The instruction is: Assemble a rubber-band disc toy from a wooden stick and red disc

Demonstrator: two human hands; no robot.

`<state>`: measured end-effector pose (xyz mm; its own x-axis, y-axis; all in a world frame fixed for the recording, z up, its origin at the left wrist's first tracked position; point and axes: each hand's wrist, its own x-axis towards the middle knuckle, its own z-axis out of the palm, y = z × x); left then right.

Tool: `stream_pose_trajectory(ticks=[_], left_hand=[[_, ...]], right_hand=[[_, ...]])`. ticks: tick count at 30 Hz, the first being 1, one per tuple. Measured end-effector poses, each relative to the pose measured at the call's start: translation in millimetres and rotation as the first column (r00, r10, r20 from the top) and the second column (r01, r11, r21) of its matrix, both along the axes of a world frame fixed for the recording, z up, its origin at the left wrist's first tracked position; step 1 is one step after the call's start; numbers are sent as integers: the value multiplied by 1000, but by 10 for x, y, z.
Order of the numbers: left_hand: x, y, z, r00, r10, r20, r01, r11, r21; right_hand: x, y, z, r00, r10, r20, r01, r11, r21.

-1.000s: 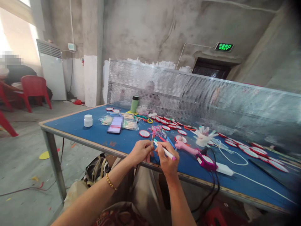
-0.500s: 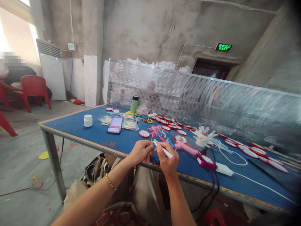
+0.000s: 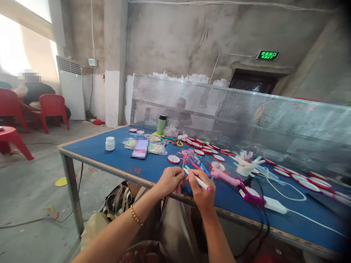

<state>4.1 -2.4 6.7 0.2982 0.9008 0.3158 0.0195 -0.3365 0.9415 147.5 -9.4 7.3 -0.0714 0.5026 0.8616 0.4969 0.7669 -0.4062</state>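
Note:
At the table's front edge, my left hand (image 3: 170, 180) is closed in a pinch on a thin upright stick (image 3: 184, 164) with an orange upper part. Its lower end is hidden by my fingers. My right hand (image 3: 201, 193) grips a white marker pen (image 3: 200, 181) with a pink end, its tip slanting toward the stick. Just beyond both hands lie a tangle of pink and blue strings (image 3: 189, 156), a red pen (image 3: 195, 166) and a blue pen (image 3: 205, 170). A round red-rimmed white disc (image 3: 173, 159) rests to the left of the strings.
A pink hot-glue gun (image 3: 227, 178) lies right of my hands, near a white cup of sticks (image 3: 245, 168). More red-rimmed discs (image 3: 309, 182) line the back. A phone (image 3: 140, 148), white jar (image 3: 110, 143) and green bottle (image 3: 161, 125) stand or lie leftward. A perforated metal screen (image 3: 219, 109) borders the table.
The whole view has shifted, so the scene sits a little further right and lower. Both hands keep their grips on the stick and the marker pen, close together.

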Motion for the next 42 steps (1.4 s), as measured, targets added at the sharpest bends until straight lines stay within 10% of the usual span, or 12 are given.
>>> stream_pose_trajectory(ticks=[42], left_hand=[[-7,29,-57,998,-24,51,25,999,-30]], right_hand=[[7,12,-34,994,31,-101,-33,999,-20]])
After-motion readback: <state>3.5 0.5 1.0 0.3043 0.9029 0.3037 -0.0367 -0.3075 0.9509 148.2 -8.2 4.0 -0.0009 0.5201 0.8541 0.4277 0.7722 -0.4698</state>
